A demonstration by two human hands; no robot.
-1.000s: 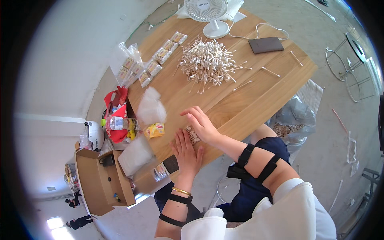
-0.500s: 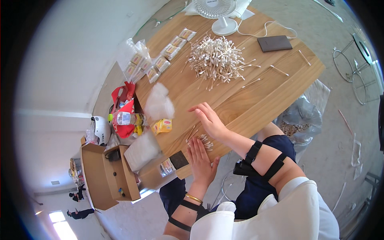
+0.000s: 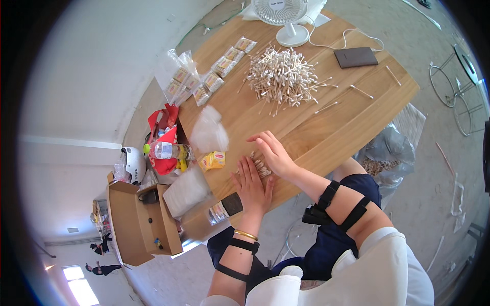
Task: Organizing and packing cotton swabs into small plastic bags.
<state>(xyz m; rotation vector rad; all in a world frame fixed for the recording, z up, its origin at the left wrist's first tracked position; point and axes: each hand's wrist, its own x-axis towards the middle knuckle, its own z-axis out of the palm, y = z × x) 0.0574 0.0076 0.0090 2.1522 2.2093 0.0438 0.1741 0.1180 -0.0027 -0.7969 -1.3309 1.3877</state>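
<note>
We keep the left hand (image 3: 251, 191) palm down on the table (image 3: 303, 122), its fingers extended and side by side, its thumb apart from them. Under and just beyond those fingers lies a small batch of swabs (image 3: 262, 169), partly covered; we press on it without gripping. We keep the right hand (image 3: 276, 157) at the right side of this batch, fingers slightly bent and apart from any object; we cannot tell whether its edge touches the swabs.

Just left of the left wrist, we find a black block (image 3: 233, 203) beside a swab pack (image 3: 218, 213). Left of the left fingertips stands a yellow box (image 3: 213, 160), with clear wrap (image 3: 210, 131) just beyond it.

Beyond both hands, we have the swab heap (image 3: 282, 76), with a row of packs (image 3: 223, 67) to its left and the fan (image 3: 292, 34) behind it. Beyond the right hand and to its right, we have loose swabs (image 3: 362, 92) and, farther off, a dark slab (image 3: 356, 57) with a white cable (image 3: 353, 30).
</note>
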